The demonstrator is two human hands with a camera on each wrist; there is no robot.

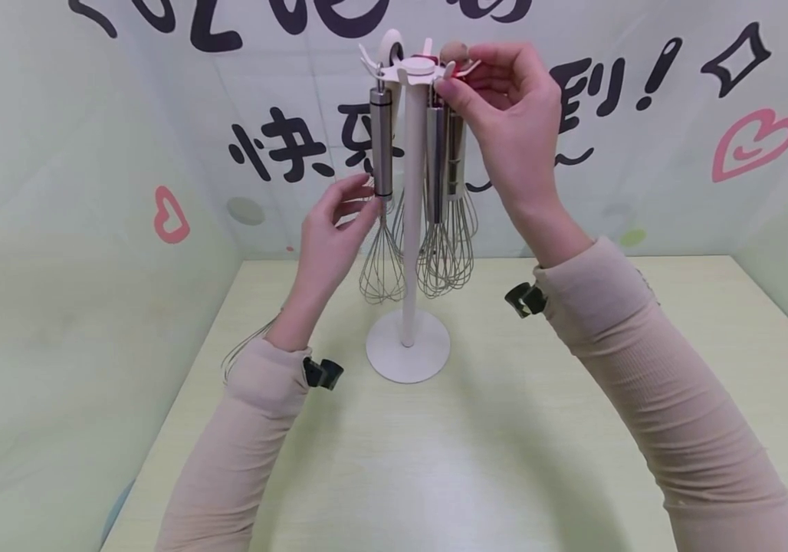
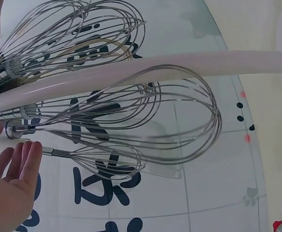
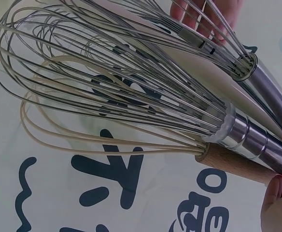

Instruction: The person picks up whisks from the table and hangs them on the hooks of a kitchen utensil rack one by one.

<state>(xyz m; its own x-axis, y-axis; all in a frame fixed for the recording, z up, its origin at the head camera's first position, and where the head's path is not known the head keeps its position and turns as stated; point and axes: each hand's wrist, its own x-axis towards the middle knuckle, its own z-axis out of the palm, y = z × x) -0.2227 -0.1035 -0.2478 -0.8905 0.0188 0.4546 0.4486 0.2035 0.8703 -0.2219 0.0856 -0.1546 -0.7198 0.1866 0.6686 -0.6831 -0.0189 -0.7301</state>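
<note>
A white stand (image 1: 413, 253) with a hooked top (image 1: 418, 71) bears several hanging whisks. My left hand (image 1: 335, 222) is at the lower end of a steel-handled whisk (image 1: 382, 146), the thumb touching the handle and the fingers (image 2: 30, 162) loosely extended behind it. At the right of the stand's top, my right hand (image 1: 521, 115) pinches the hooked rim between thumb and index finger. Close to that index finger is the end of a wooden-handled whisk (image 3: 235, 162). A steel whisk (image 3: 257, 140) with a red part hangs beside it; the exact contact there is partly hidden.
The stand's round white base (image 1: 408, 364) rests on a pale table (image 1: 394, 460). Behind it hangs a white backdrop (image 1: 297, 222) with black lettering and pink hearts. A small whisk (image 2: 107, 157) hangs next to the left fingers.
</note>
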